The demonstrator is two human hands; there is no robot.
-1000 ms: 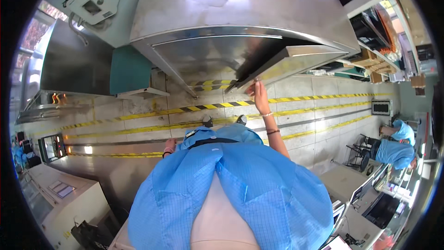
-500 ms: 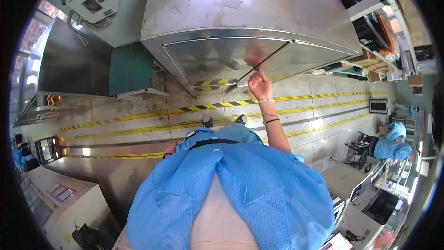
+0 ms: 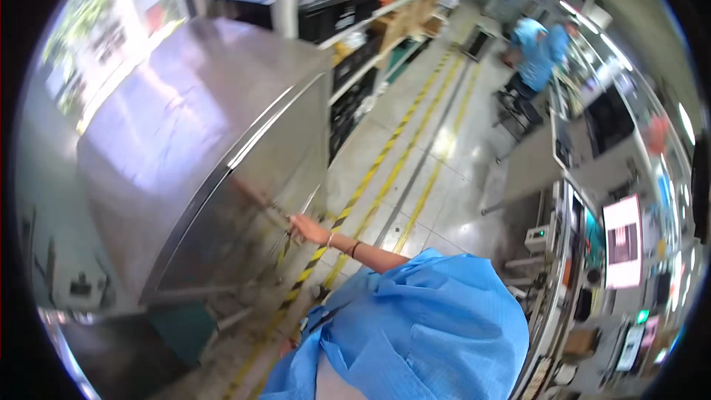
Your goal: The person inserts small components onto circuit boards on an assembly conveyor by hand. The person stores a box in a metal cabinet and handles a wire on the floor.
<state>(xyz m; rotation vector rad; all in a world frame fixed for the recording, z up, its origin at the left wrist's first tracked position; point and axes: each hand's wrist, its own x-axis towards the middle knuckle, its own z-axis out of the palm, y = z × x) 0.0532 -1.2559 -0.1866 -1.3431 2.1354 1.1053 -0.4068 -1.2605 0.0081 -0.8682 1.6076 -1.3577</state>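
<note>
A shiny stainless-steel cabinet [image 3: 170, 118] stands at my left, its flat top lit by the window. My right hand [image 3: 307, 230] reaches out to its front, fingers curled at the cabinet door [image 3: 222, 230] near the upright seam. They appear closed on the door's edge or handle; the exact grip is too small to make out. A bracelet and a dark band circle my right wrist. Low beside my body, partly covered by my blue smock [image 3: 422, 318], is my left hand [image 3: 287, 346]. Its fingers cannot be made out.
Yellow-black floor tape [image 3: 355, 196] runs along the aisle beside the cabinet. Beyond the cabinet is a rack with black bins [image 3: 326, 4]. Two people in blue [image 3: 541, 52] are near a black chair [image 3: 518, 107]. Workbenches with a lit screen [image 3: 622, 243] line the right.
My view has swung to the right, so the cabinet now lies at my left and the aisle opens ahead. My right hand stays at the cabinet door.
</note>
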